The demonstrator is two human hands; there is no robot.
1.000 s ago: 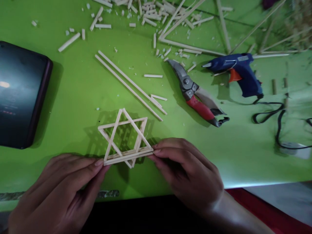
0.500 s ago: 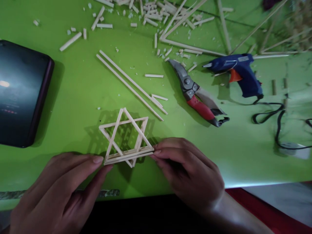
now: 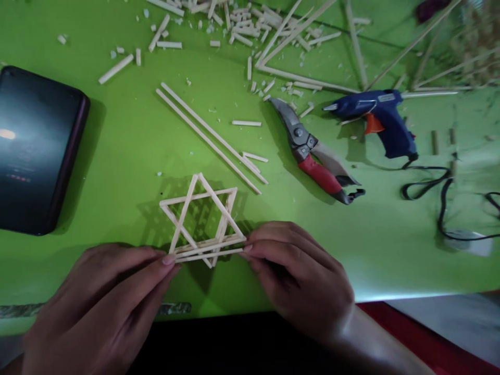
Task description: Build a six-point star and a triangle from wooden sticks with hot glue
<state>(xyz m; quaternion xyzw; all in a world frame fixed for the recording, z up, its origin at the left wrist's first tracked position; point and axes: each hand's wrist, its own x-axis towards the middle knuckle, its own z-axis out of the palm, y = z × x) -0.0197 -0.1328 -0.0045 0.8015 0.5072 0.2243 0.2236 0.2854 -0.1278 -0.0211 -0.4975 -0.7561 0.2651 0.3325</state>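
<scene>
left hand [image 3: 105,302]: thumb and finger pinch the left end of a slim stick [image 3: 230,252], at the corner of a six-pointed stick frame [image 3: 219,202]; whether the corner itself is gripped, cannot tell. right hand [image 3: 304,271]: fingertips pinch the stick's right end, beside the frame's right corner. stick lies along the frame's near side, a narrow gap showing toward the right. frame sits between both hands, over the green table [image 3: 128,140]. beyond it, two long sticks [image 3: 214,133]; pruning shears [image 3: 307,149] and blue glue gun [image 3: 385,112] lie to the right.
</scene>
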